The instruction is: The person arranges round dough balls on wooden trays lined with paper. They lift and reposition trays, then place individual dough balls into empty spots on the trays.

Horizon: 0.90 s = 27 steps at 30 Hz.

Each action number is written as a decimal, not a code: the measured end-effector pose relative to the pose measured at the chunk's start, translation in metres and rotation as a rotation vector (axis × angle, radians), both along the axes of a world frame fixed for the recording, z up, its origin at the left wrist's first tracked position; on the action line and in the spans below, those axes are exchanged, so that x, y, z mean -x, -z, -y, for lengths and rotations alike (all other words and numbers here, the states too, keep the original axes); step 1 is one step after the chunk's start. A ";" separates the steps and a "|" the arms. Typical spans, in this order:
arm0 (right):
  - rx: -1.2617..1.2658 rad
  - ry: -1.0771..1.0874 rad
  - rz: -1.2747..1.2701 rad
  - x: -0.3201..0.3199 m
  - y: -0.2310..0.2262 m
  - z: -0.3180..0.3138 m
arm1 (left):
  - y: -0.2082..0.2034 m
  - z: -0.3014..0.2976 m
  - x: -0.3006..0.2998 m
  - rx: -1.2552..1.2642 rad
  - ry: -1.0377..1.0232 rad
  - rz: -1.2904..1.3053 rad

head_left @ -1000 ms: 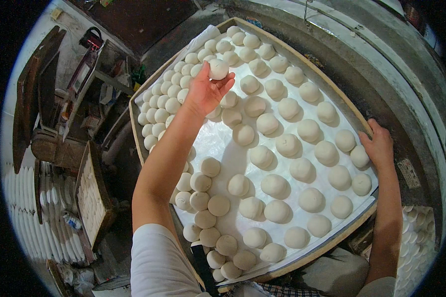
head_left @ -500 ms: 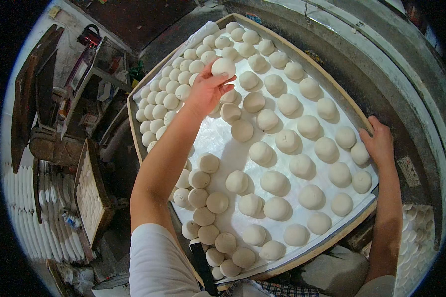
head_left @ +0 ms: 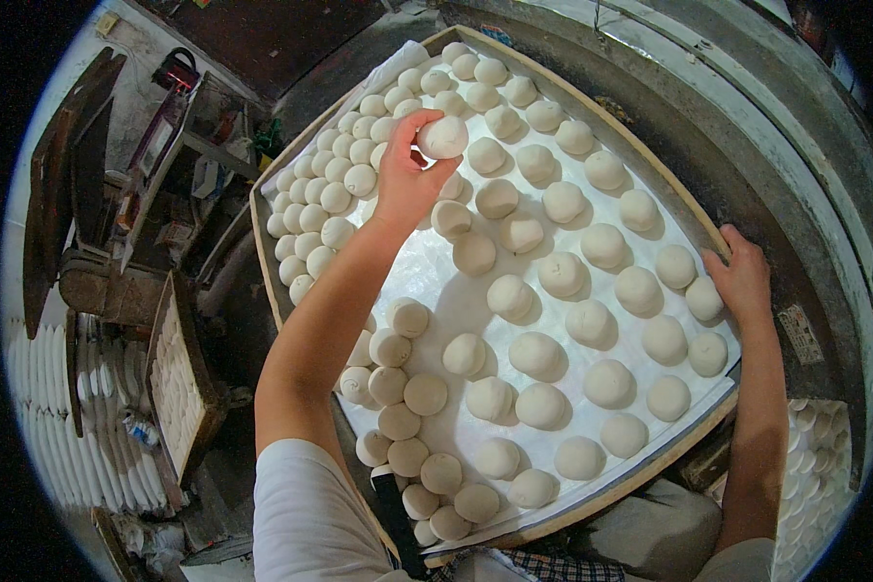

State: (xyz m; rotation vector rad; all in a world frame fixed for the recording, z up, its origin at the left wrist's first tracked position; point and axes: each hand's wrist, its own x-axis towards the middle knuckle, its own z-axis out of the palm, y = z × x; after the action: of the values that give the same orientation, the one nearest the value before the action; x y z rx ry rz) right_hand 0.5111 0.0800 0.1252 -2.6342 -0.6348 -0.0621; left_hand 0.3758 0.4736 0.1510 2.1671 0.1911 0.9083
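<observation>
I look down on a large wooden tray (head_left: 279,301) lined with a white sheet (head_left: 436,281) and covered with round white dough balls. The tray's long axis runs from near left to far right across the view, one corner pointing away from me at the far side.

My left hand (head_left: 407,175) reaches out over the far left part of the tray, my fingers curled around one dough ball (head_left: 443,137), lifted just above the packed rows there. The ball is round, with no clear long axis, its smooth dome facing up and to the right.

My right hand (head_left: 742,276) is closed on the tray's right edge, fingers curled over the wooden rim, just beside a dough ball (head_left: 704,298) at the edge.

To the left, beyond the tray, a smaller wooden crate of pale pieces (head_left: 175,383) stands near stacked white trays (head_left: 48,407).
</observation>
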 end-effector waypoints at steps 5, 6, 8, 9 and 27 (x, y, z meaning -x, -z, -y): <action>-0.046 0.001 0.003 -0.002 0.006 0.003 | 0.011 -0.025 -0.011 0.401 0.099 -0.009; -0.033 0.003 -0.003 -0.002 0.005 0.003 | 0.010 -0.037 -0.017 0.465 0.034 -0.066; -0.008 0.001 -0.014 -0.001 0.001 -0.001 | 0.005 -0.063 -0.031 0.385 -0.130 -0.281; -0.003 0.000 -0.008 -0.001 0.001 -0.002 | 0.006 -0.072 -0.039 0.101 -0.168 -0.346; 0.020 -0.051 -0.032 -0.009 0.007 -0.009 | 0.075 -0.121 -0.109 -0.702 -0.088 -0.676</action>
State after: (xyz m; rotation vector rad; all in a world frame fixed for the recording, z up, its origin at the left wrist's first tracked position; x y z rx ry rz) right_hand 0.5201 0.0890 0.1177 -2.6311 -0.6942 0.0013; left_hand 0.4843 0.5944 0.0756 3.0913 0.3305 0.2498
